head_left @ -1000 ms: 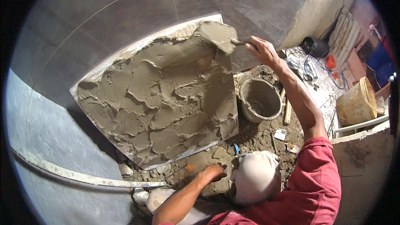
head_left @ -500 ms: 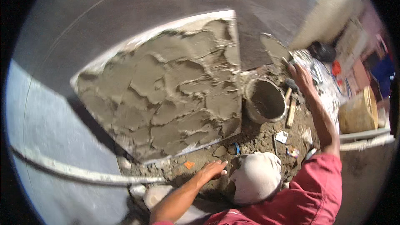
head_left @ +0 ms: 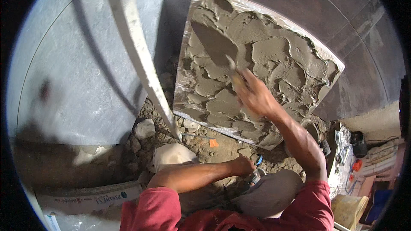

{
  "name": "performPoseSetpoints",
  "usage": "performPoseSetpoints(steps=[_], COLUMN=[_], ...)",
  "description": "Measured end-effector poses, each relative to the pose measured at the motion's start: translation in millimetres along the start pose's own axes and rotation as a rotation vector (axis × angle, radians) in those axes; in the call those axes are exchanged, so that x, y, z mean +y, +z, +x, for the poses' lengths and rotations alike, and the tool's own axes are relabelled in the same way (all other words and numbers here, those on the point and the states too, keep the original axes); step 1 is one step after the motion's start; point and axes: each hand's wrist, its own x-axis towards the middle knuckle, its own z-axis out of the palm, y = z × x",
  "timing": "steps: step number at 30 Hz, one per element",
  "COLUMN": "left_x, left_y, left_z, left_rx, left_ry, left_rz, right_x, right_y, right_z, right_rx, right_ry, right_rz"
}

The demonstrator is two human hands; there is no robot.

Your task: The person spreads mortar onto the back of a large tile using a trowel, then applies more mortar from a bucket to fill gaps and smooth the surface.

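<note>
A large tile (head_left: 329,62) lies flat, thickly covered with wet grey mortar (head_left: 274,55) in rough patches. My right hand (head_left: 254,96) reaches over its near edge, shut on the handle of a trowel. The pointed trowel blade (head_left: 212,42) lies on the mortar toward the tile's far left corner. My left hand (head_left: 244,164) presses down on the rubble floor just in front of my grey-clad knee (head_left: 269,192). Its fingers curl under, so I cannot make out their state.
A long white strip (head_left: 137,47) runs from the far edge down to the rubble (head_left: 201,149). A white lump (head_left: 171,154) and a small orange scrap (head_left: 213,143) lie nearby. A bucket (head_left: 316,129) shows behind my right forearm. Cables and tools (head_left: 355,145) sit right; a cardboard box (head_left: 85,196) bottom left.
The view has swung round, so the tile now sits up and right. My right hand came back from the bucket side and set the trowel on the mortar. My left hand stays on the rubble.
</note>
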Motion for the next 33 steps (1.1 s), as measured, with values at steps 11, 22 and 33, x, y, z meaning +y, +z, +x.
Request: performPoseSetpoints(steps=[11, 22, 33], left_x=[-34, -7, -23], left_y=[114, -5, 47], left_z=[7, -6, -15], left_rx=[0.544, -0.135, 0.299], left_ry=[0.185, -0.034, 0.119], left_rz=[-1.475, 0.084, 0.082], right_x=[-15, -10, -58], right_y=[87, 59, -37], right_z=[164, 84, 106], right_rx=[0.006, -0.001, 0.289], right_ry=[0.108, -0.337, -0.526], right_rz=[0.476, -0.432, -1.280])
